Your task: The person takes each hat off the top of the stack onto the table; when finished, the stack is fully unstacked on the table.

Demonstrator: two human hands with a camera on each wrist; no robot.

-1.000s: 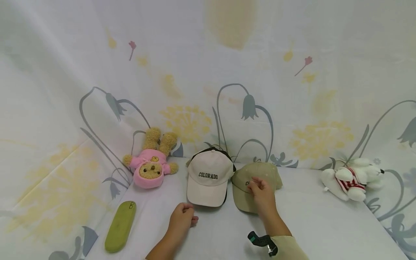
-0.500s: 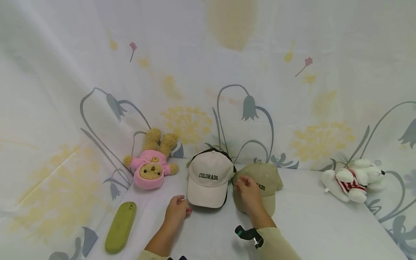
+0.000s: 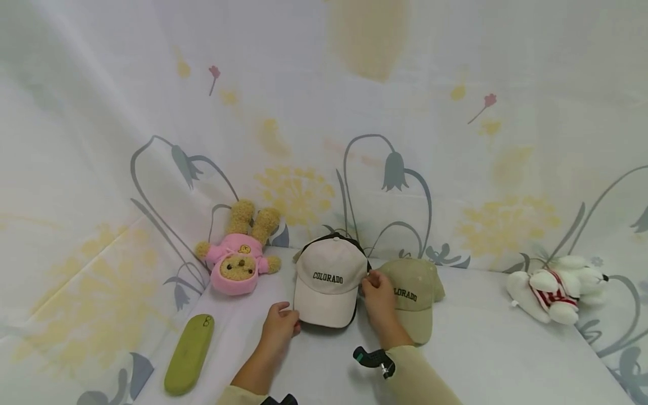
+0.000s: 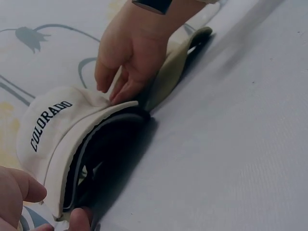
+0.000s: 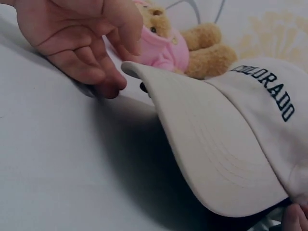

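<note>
A cream baseball cap (image 3: 329, 261) lettered COLORADO sits at the middle of the white surface, stacked over a black cap (image 4: 120, 127) whose dark brim shows underneath. My left hand (image 3: 279, 327) is by the left corner of the brim; in the left wrist view its thumb and fingers are spread above and below that corner. At the right side of the stack is my right hand (image 3: 381, 301), its fingertips touching the cap where crown and brim meet. A khaki cap (image 3: 417, 284), also lettered, lies just right of that hand, which partly hides it.
A plush bear in a pink hoodie (image 3: 238, 253) lies upside down at the back left. An olive-green oblong case (image 3: 189, 354) is at the front left. Toward the right edge lies a white plush toy (image 3: 554, 292) in red stripes. Patterned fabric (image 3: 304, 101) rises behind.
My right hand has moved left from over the khaki cap to the right side of the cream cap. The left hand shifted slightly left, then came back toward the brim. The caps remain in place.
</note>
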